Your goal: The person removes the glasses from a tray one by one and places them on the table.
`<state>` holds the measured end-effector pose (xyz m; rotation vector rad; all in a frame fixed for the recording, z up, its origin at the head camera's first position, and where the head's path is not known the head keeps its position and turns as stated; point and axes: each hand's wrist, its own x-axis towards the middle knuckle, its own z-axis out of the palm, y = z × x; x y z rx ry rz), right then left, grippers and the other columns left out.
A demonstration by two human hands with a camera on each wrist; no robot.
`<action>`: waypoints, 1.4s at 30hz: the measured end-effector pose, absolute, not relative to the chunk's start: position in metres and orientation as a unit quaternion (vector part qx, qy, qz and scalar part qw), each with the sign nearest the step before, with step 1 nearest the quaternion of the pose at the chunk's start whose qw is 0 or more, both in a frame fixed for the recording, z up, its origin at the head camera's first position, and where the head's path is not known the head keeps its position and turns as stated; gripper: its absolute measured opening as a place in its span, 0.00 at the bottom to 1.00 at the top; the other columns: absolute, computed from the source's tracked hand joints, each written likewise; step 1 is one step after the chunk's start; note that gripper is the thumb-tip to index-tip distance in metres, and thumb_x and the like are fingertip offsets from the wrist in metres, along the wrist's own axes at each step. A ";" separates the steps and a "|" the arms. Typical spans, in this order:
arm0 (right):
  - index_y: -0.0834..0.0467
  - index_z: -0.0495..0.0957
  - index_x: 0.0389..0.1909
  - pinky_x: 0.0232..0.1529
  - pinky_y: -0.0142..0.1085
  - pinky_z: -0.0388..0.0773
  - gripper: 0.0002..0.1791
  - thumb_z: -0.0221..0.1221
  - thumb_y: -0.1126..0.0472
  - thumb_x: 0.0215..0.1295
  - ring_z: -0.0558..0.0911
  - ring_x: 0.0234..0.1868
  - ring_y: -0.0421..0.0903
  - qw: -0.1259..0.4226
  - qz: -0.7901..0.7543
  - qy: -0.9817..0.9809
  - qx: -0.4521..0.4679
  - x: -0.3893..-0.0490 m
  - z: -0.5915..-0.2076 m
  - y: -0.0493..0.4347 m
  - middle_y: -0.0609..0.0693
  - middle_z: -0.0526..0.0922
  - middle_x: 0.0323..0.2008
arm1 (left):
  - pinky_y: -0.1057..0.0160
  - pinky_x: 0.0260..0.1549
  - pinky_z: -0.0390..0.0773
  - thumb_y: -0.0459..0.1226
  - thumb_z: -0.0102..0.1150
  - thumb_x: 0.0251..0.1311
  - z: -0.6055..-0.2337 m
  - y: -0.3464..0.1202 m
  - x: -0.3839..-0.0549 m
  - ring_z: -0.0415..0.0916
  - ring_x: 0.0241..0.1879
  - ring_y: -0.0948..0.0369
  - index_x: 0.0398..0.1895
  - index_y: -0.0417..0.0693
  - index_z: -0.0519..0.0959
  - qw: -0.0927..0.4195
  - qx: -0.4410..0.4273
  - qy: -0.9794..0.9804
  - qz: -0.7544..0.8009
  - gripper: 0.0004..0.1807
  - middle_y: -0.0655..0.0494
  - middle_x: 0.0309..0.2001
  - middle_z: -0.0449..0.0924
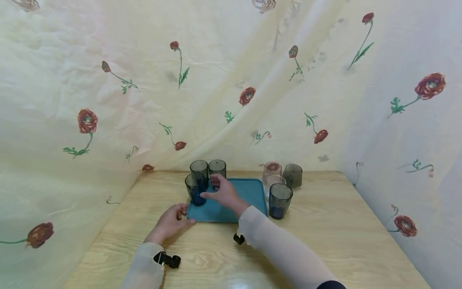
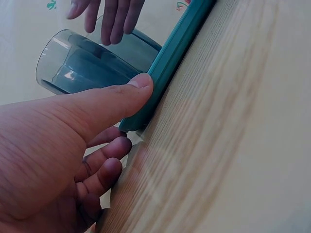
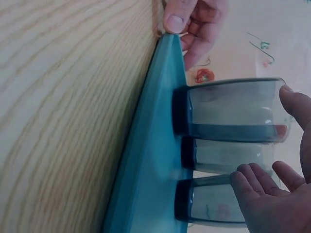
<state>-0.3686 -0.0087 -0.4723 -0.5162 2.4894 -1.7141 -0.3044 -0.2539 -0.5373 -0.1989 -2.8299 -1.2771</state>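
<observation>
A blue-green rectangular tray lies on the wooden table. My left hand grips its near left corner, thumb on the front edge and fingers curled at the left side. Three smoky tinted glasses stand upright on the tray's left part: a near glass, a back left glass and a back right glass. Over the tray, just right of the near glass, is my right hand, its thumb and fingers spread and holding nothing. In the right wrist view the thumb is close to the near glass's rim; contact is unclear.
Right of the tray stand a smoky glass, a clear glass, a pinkish glass and a grey glass that looks upside down. A flower-patterned cloth hangs behind and beside the table.
</observation>
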 end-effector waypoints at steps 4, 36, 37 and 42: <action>0.52 0.64 0.77 0.64 0.52 0.75 0.48 0.77 0.46 0.60 0.73 0.70 0.54 0.040 -0.550 0.817 -0.167 -0.371 -0.478 -0.017 0.54 0.73 0.70 | 0.56 0.39 0.69 0.48 0.79 0.59 -0.538 -0.253 -0.305 0.68 0.40 0.58 0.67 0.48 0.79 0.017 -0.063 -0.911 -0.406 0.34 0.58 0.44 0.76; 0.55 0.73 0.69 0.61 0.49 0.77 0.40 0.78 0.48 0.59 0.78 0.64 0.53 -0.001 -0.514 0.846 -0.142 -0.375 -0.489 -0.052 0.53 0.79 0.62 | 0.56 0.40 0.71 0.47 0.79 0.58 -0.541 -0.255 -0.306 0.69 0.39 0.58 0.67 0.49 0.79 0.014 -0.066 -0.910 -0.409 0.34 0.59 0.44 0.76; 0.55 0.73 0.69 0.61 0.49 0.78 0.40 0.78 0.48 0.59 0.78 0.63 0.53 -0.002 -0.514 0.846 -0.142 -0.375 -0.489 -0.052 0.52 0.79 0.62 | 0.56 0.40 0.71 0.47 0.79 0.58 -0.541 -0.254 -0.306 0.69 0.39 0.58 0.67 0.49 0.79 0.014 -0.066 -0.910 -0.410 0.34 0.59 0.44 0.76; 0.55 0.73 0.70 0.60 0.49 0.78 0.41 0.78 0.48 0.59 0.79 0.63 0.53 -0.005 -0.518 0.844 -0.140 -0.374 -0.490 -0.052 0.52 0.80 0.61 | 0.55 0.40 0.70 0.46 0.79 0.59 -0.539 -0.254 -0.305 0.69 0.40 0.58 0.67 0.49 0.79 0.013 -0.064 -0.910 -0.409 0.33 0.59 0.44 0.76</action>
